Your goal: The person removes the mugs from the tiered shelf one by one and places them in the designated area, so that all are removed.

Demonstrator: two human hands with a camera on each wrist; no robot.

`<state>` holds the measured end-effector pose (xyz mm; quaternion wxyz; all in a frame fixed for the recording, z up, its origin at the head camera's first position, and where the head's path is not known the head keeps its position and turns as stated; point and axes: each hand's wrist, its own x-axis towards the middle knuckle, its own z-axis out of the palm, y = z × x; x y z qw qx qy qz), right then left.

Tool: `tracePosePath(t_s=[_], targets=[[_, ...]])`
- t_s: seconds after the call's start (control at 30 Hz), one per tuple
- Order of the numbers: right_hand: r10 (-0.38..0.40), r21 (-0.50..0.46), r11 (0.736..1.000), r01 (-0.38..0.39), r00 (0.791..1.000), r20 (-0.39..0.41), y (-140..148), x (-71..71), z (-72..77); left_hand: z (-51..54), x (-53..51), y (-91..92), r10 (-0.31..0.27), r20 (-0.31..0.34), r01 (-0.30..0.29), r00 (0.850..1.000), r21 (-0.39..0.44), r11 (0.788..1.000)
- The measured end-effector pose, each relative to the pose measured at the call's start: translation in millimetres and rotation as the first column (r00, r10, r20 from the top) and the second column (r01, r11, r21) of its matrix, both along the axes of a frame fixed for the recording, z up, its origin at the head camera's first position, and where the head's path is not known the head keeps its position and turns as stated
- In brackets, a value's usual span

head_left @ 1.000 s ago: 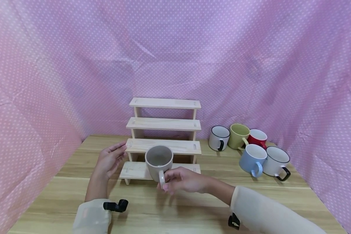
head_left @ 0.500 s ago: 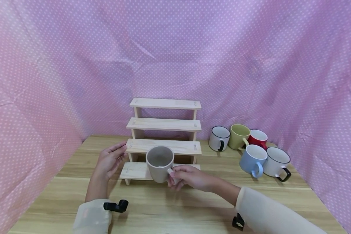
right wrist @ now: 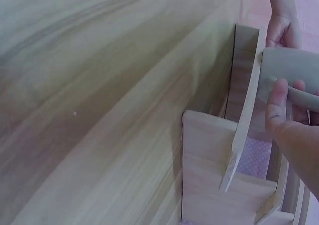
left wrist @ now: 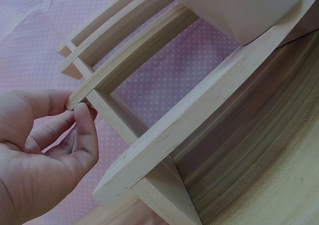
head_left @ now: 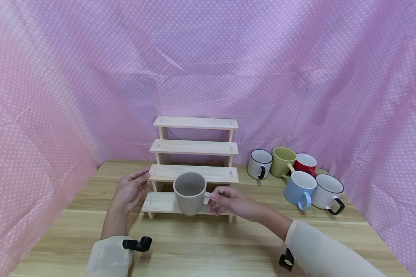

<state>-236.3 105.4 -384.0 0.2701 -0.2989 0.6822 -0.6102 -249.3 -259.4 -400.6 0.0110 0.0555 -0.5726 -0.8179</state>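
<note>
A beige-grey mug point(head_left: 190, 203) stands upright on the lowest board of a stepped wooden display rack point(head_left: 194, 173), near the board's middle. My right hand point(head_left: 234, 202) pinches the mug's handle, which points to the right. From the left wrist view, the mug's base point(left wrist: 234, 16) appears to touch the board. Thumb and fingers of my left hand point(head_left: 131, 188) pinch the left end of the rack's second board from the bottom, as the left wrist view shows up close. In the right wrist view, the mug point(right wrist: 286, 68) partly covers the rack behind it.
To the right of the rack, several mugs stand in a group: a white one with black handle point(head_left: 258, 169), a yellow-green one point(head_left: 280, 167), a red one point(head_left: 303, 166), a light blue one point(head_left: 296, 192) and a wider white one point(head_left: 322, 196). Pink dotted cloth point(head_left: 201, 57) hangs behind.
The mug's handle has swung from pointing toward the front to pointing right, and my right hand has moved right with it. My left hand has kept its place.
</note>
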Motion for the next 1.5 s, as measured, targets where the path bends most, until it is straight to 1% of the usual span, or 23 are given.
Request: tracePosePath(t_s=[0.13,0.27,0.4,0.53,0.77,0.87,1.0,1.1,1.27,1.5], targets=[[-0.04,-0.022,0.999,0.041,0.999,0.033,2,-4.3,-1.6,-0.6,0.9,-0.3,0.0,0.003,0.0,1.0,-0.003,1.0],[-0.069,-0.041,0.997,0.071,0.996,0.055,0,-5.4,-2.8,-1.5,1.2,0.4,0.001,-0.002,-0.001,1.0,-0.009,1.0],[-0.11,-0.04,0.993,0.112,0.993,0.035,-2,-3.7,-2.8,-2.7,0.7,1.6,0.004,-0.002,-0.004,1.0,-0.007,1.0],[-0.127,-0.057,0.99,0.128,0.992,0.01,-1,-1.6,-2.4,-3.2,0.3,2.7,0.002,0.0,-0.002,1.0,0.003,1.0],[-0.14,-0.054,0.989,0.135,0.986,-0.089,4,0.8,3.3,-3.4,0.3,3.1,0.005,-0.007,-0.005,1.0,0.013,1.0],[-0.137,-0.055,0.99,0.132,0.986,-0.098,8,1.9,6.5,-3.1,0.4,3.1,0.008,-0.01,-0.007,1.0,0.02,1.0],[-0.13,-0.082,0.989,0.122,0.987,-0.098,16,3.0,11.1,-2.9,0.3,2.6,0.004,-0.013,-0.004,1.0,0.017,1.0],[-0.131,-0.093,0.988,0.122,0.986,-0.105,22,1.4,15.3,-3.5,0.2,2.0,0.007,-0.009,-0.006,1.0,0.018,1.0],[-0.176,-0.095,0.982,0.165,0.977,-0.12,35,-1.7,25.9,-4.2,0.7,1.5,0.012,-0.001,-0.012,1.0,0.023,1.0],[-0.269,-0.126,0.959,0.254,0.957,-0.113,54,-0.8,44.1,-3.7,1.9,1.2,0.009,0.002,-0.009,1.0,0.018,1.0]])
